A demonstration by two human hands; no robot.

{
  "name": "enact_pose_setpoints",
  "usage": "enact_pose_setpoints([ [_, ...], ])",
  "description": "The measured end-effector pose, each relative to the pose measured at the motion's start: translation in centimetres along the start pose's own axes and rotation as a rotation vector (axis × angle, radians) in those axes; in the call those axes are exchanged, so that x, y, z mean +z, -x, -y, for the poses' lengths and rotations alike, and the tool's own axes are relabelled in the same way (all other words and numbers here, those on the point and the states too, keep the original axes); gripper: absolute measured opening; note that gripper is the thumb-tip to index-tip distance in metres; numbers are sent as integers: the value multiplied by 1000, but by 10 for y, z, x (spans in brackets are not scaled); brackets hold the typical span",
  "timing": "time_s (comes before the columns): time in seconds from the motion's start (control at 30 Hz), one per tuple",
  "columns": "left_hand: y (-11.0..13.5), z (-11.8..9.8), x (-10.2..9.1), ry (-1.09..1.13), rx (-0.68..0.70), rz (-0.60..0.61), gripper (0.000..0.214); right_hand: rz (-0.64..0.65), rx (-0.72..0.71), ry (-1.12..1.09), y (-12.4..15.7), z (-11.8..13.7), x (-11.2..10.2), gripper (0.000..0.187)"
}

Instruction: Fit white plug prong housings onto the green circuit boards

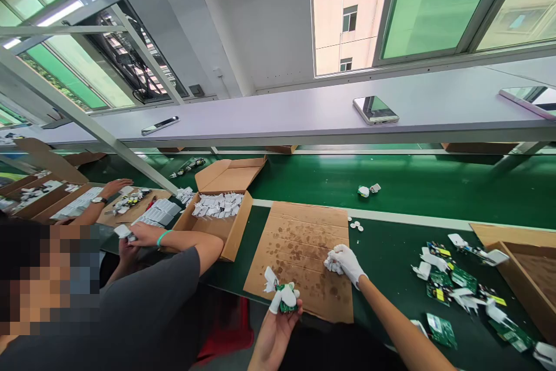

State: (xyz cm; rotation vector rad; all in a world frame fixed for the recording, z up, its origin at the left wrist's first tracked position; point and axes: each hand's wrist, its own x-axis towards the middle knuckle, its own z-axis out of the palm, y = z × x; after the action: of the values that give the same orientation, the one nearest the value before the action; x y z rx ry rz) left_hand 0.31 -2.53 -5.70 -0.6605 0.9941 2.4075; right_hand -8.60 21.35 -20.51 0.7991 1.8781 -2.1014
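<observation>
My left hand (280,330), with white covering on a finger, is closed around a small green circuit board (288,300) that carries white parts. A white piece (270,278) sticks up from its left side. The board is held just above the near edge of a stained cardboard sheet (299,238). My right hand (348,262), in a white glove, rests over the right part of the cardboard, its fingers closed on a crumpled white wad (333,262), perhaps cloth or tissue. Several small white round pieces (356,225) lie just beyond the cardboard's right corner.
On the right, several circuit boards with white parts (460,284) lie beside a cardboard box (530,267). To the left, an open box (238,232) holds white pieces; a co-worker (165,284) sits close by. A shelf (260,119) with phones crosses above the green belt (417,186).
</observation>
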Motion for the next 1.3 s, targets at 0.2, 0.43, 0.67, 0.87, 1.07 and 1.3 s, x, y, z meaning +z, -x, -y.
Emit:
enact_pose_setpoints([
  [0.2,1,2,-2,-12,8,-30,23,-53,-53,123,1,3,-18,24],
  [0.43,-1,6,-4,-27,16,-50,20,-287,-196,197,-3,-1,-33,24],
  [0.67,0,6,-1,-33,24,-76,23,-92,-195,109,-5,-4,-20,15],
  [0.87,-2,5,2,-54,13,-91,24,166,-112,3,-2,3,-19,49],
  [1.07,-2,4,9,-59,8,-115,26,150,-114,-92,1,7,-29,42],
  [1.3,-5,6,12,-56,-1,-121,25,51,-135,-91,-1,1,-25,41],
])
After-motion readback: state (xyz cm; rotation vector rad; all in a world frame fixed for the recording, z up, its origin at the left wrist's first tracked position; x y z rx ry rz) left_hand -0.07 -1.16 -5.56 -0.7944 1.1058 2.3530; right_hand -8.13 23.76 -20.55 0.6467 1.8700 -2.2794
